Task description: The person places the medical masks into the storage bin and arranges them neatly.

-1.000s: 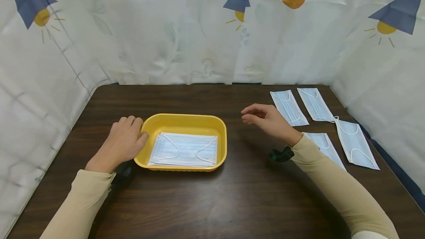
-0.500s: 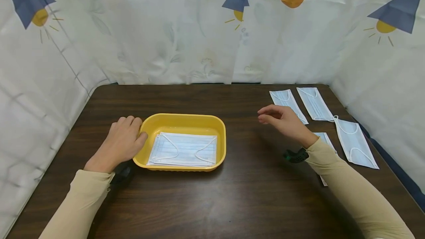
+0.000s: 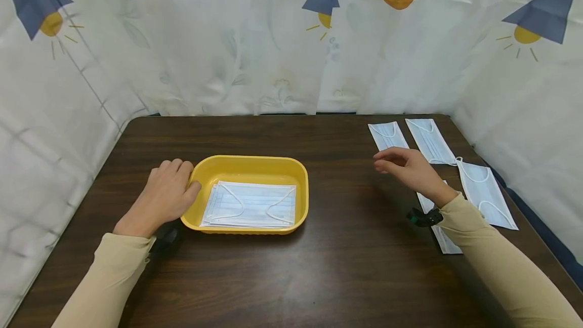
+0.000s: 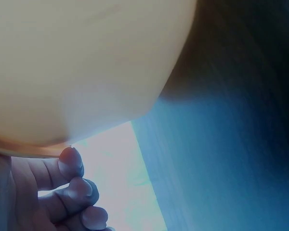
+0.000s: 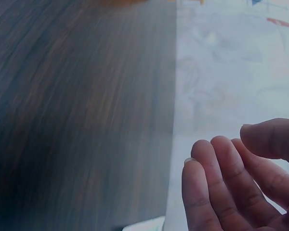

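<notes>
My left hand (image 3: 163,195) grips the left rim of a yellow plastic tray (image 3: 248,168); in the left wrist view, bent fingers (image 4: 70,166) show at the rim. Inside the tray lies a small stack of pale blue face masks (image 3: 257,204) with white ear loops. My right hand (image 3: 412,172) hovers over the right side of the table, fingers loosely bent and nothing between them. It partly covers one face mask (image 3: 386,134) at the back, and the right wrist and sleeve hide part of another mask (image 3: 448,242).
Two more masks, a back one (image 3: 430,140) and a right one (image 3: 485,191), lie flat near the right edge of the dark wooden table (image 3: 291,277). A printed white curtain (image 3: 255,65) surrounds the back and sides. A dark band (image 3: 425,216) sits on the right wrist.
My right hand has moved right, away from the tray and toward the loose masks. The left hand stays on the tray's rim, and the stack in it lies unchanged.
</notes>
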Available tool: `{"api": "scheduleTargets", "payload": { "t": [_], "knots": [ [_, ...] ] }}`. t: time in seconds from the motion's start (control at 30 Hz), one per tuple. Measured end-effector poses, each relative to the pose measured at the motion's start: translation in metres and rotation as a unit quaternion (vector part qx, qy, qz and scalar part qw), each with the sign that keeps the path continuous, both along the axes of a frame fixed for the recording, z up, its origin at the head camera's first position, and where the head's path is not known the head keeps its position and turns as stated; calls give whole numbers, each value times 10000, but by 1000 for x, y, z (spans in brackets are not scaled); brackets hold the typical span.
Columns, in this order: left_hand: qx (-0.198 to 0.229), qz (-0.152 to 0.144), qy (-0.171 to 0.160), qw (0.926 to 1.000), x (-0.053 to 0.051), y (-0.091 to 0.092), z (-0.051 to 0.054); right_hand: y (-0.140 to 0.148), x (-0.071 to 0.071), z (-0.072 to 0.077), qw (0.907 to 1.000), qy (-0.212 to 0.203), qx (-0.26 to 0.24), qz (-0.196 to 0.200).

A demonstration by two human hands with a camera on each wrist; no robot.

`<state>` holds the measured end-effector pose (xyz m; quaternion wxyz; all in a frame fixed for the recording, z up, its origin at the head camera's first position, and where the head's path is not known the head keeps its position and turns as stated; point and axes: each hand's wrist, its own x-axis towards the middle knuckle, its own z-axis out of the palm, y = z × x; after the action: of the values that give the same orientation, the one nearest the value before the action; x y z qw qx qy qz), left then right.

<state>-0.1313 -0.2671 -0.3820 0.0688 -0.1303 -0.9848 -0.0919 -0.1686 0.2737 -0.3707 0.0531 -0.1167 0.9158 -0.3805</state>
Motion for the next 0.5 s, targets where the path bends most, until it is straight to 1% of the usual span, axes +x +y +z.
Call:
{"api": "scheduleTargets", "payload": {
  "t": [0.23,0.4,0.5],
  "knots": [
    [-41,21,-110,9999,0,0,1,22,1,-5,9997,62,134,-196],
    [-67,-6,-98,9999,0,0,2,43,1,-10,9985,108,228,-492],
    [-72,-40,-81,9999,0,0,2,54,2,-12,9978,81,161,-642]
  ]
}}
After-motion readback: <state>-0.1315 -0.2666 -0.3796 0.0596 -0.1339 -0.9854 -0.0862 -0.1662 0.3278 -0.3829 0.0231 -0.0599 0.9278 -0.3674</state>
